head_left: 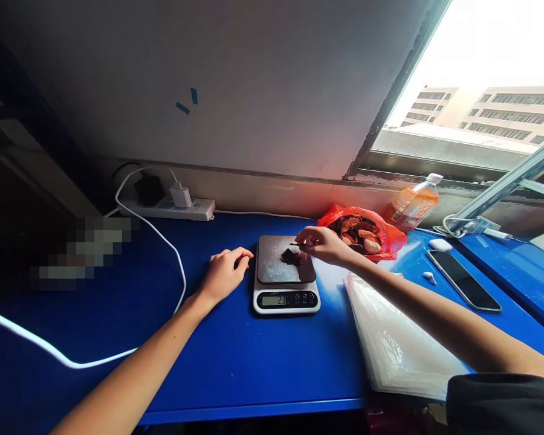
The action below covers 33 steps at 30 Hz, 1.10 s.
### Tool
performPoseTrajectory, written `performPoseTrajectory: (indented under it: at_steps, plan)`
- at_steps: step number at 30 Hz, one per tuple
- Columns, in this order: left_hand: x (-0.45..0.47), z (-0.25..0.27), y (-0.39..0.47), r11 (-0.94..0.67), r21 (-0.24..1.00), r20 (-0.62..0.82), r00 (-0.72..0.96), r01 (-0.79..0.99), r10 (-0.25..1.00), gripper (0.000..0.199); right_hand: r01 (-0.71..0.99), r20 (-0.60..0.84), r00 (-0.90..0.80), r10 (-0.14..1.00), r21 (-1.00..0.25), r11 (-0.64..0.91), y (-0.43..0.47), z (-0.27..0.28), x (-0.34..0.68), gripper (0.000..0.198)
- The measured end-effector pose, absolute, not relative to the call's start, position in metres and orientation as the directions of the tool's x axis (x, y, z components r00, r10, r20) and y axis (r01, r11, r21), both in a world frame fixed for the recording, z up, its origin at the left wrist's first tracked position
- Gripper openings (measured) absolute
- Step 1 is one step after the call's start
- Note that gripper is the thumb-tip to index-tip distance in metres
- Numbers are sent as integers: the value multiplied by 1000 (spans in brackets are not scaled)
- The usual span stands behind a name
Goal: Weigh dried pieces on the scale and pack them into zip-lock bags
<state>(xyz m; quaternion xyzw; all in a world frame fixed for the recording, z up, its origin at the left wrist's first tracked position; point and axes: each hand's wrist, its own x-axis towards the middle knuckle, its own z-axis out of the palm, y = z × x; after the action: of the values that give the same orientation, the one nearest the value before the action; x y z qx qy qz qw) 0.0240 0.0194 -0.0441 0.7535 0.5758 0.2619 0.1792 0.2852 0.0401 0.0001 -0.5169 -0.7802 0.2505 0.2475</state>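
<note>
A small kitchen scale (pixel 263 275) stands on the blue table, its display showing what looks like 2.3. On its metal plate lies a dark, flat, irregular piece (pixel 291 258), like a dried slice. My right hand (pixel 320 243) is over the plate's right side, finger and thumb pinching a small, thin dark piece (pixel 295 244) seen edge-on. My left hand (pixel 229 272) rests on the table just left of the scale, fingers loosely bent, thumb apart from the index finger, holding nothing. Behind my right hand, a red plastic bag (pixel 392 240) gapes, filled with dried brown and reddish slices (pixel 360 231).
Clear plastic bags (pixel 396 344) lie stacked under my right forearm. Further right are a phone (pixel 465 281), an earbud (pixel 430 277) and its white case (pixel 440 244). An orange drink bottle (pixel 414 202) stands by the window. A power strip (pixel 199 209) and white cable (pixel 165 241) are left.
</note>
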Motion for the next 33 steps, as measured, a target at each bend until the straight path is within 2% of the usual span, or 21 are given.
performPoseTrajectory:
  at_steps: [5,12,19,24,27,33]
  plan:
    - [25,-44,19,-272,572,182,204,773,962,31,716,169,-353,920,-584,382,38,-5,287,16]
    - [24,-43,17,-278,571,185,209,772,960,29,769,158,-307,938,-540,343,35,-2,285,23]
    - [24,-43,17,-292,573,201,214,766,956,28,745,197,-391,899,-505,435,34,-4,285,15]
    - [25,-41,16,-280,576,177,218,768,960,28,827,210,-298,931,-431,362,34,-4,281,16]
    - [24,-39,16,-288,578,187,220,763,957,28,835,235,-336,912,-374,404,35,-3,279,13]
    - [21,-40,16,-298,586,212,212,754,954,27,796,289,-402,869,-359,488,40,-6,282,16]
